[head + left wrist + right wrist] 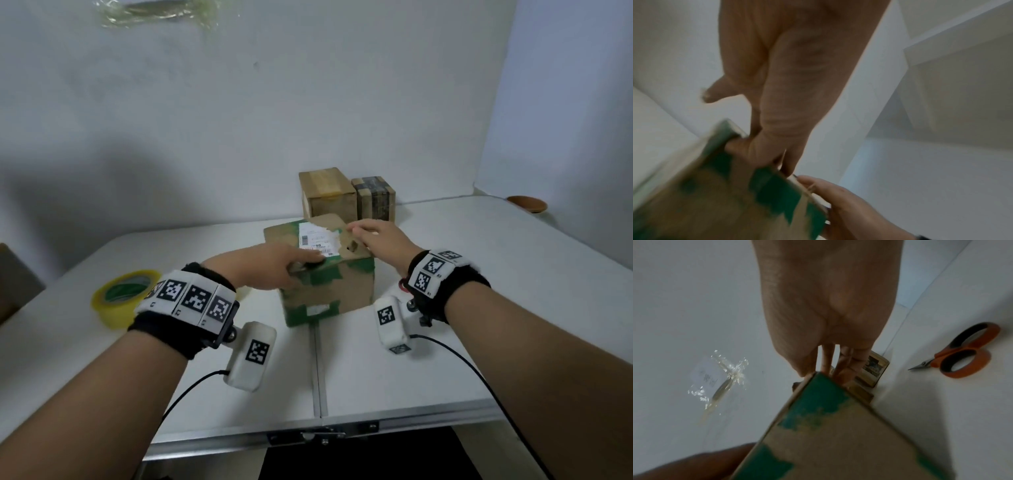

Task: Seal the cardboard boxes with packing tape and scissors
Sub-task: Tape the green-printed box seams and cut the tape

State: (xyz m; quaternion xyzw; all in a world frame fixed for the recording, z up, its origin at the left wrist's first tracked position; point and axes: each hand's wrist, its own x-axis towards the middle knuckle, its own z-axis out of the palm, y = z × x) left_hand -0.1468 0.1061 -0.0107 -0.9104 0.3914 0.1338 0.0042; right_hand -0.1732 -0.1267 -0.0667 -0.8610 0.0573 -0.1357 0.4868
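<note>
- The brown cardboard box with torn green print and a white shipping label [322, 270] stands on the white bench [445, 342], near the front edge and in the middle of it. Both hands are on its top.
- The left hand [270, 262] lies across the near top edge. Its fingers look fairly straight on the lid and the thumb comes down the front face; it seems to press and steady the box, not clutch it.
- The right hand [378, 240] reaches over the far right corner of the top, fingers extended and resting on the flap. Nothing is pinched in it that I can see.
- My reading is that the flaps are being pushed flat before taping. No fresh strip of tape shows on this box, so its seal looks not yet started.
- The roll of yellow packing tape with a green core [125, 296] lies flat on the bench to the left, apart from both hands.
- The orange-handled scissors [964, 353] lie on the bench to the right, clear only in the right wrist view, untouched.
- Two small brown cardboard boxes [346, 195] stand side by side against the wall behind the big one. Both carry tape bands and look sealed, though I cannot check every seam.
- The count: three boxes, one tape roll, one pair of scissors, two hands.
- Left to do, as I judge it: pull tape, lay it over the seam, cut.
</note>
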